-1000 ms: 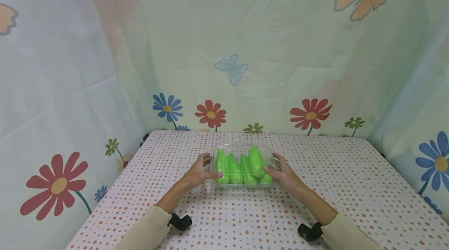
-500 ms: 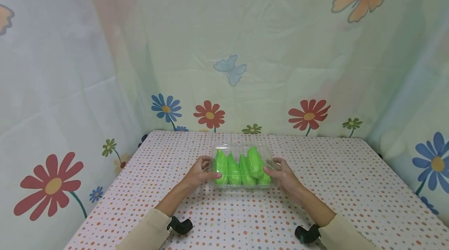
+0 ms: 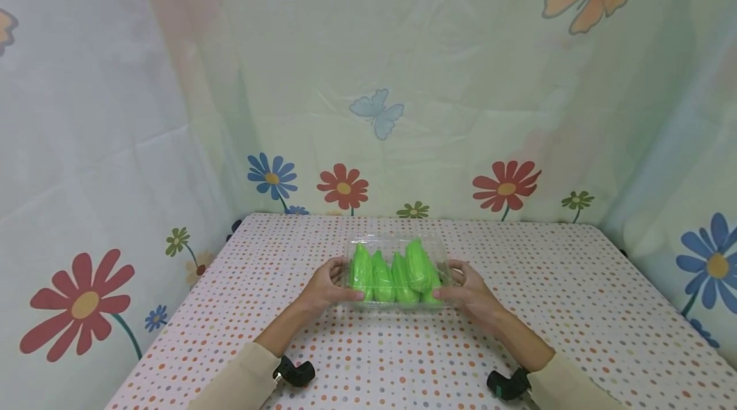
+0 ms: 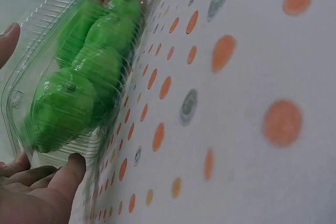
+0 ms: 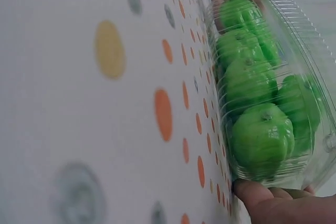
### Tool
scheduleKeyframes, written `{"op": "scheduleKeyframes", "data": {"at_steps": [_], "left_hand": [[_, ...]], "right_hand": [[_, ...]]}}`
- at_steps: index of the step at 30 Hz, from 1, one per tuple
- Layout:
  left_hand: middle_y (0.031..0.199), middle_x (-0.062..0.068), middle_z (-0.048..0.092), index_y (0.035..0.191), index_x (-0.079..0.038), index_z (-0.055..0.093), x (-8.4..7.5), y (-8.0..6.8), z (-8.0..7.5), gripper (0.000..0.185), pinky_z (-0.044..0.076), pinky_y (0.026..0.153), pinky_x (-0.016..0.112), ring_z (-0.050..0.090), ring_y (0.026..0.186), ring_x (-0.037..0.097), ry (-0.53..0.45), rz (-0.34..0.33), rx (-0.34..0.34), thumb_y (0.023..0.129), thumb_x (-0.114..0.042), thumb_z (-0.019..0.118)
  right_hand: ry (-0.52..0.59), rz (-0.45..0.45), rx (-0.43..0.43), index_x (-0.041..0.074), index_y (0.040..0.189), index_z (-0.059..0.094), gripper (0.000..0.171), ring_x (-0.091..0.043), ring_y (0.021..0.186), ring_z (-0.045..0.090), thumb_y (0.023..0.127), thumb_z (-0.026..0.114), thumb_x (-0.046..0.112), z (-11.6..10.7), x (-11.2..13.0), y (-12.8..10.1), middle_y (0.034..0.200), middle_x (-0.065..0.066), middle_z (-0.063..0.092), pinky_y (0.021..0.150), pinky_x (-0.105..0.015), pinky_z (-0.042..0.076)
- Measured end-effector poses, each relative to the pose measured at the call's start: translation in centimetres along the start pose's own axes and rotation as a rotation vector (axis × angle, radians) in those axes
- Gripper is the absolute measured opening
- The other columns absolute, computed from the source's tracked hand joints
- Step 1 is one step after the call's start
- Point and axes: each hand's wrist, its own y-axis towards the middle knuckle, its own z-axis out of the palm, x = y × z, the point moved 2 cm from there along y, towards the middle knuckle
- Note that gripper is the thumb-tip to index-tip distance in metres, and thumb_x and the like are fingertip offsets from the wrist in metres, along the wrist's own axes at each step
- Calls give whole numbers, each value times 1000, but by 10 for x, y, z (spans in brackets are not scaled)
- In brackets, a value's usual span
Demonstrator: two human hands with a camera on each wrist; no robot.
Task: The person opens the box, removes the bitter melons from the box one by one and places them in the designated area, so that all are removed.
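Observation:
A clear plastic clamshell box (image 3: 397,245) lies on the dotted tabletop, holding several bright green ridged fruits (image 3: 383,279) under its transparent top. My left hand (image 3: 322,288) grips the box's left end, thumb along the near side and fingers bent round the end. At the opposite end my right hand (image 3: 473,295) holds it the same way, thumb at the near right corner. In the left wrist view, fingers (image 4: 68,179) reach to the ribbed lower edge of the box. The right wrist view has fingertips (image 5: 252,192) at the bottom edge, close to the cloth.
A white cloth with coloured dots (image 3: 403,359) covers the table (image 3: 553,282). Fabric walls printed with flowers and butterflies (image 3: 377,113) enclose the back and both sides. Black wrist mounts (image 3: 295,371) sit at both beige sleeves (image 3: 244,375).
Both thumbs have slid down towards the box's near edge, and the fingers have closed in on its ends. The box stays in about the same place.

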Motion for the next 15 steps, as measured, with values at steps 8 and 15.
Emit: {"op": "scheduleKeyframes", "data": {"at_steps": [8,15], "left_hand": [[144,25,52,142,5,46,6,0,2,85,45,111,43,48,136,40,3,26,-117,73,-16,92],[108,14,66,122,6,55,11,-3,5,65,56,70,22,63,86,14,-69,32,-174,71,-10,91]], "right_hand": [[-15,-25,-116,-7,145,31,81,-17,104,62,83,79,10,4,-3,0,143,-28,47,84,-26,55],[-36,-14,-204,-7,141,37,75,-9,80,55,84,81,13,5,-10,-5,131,-26,53,63,-23,50]]}}
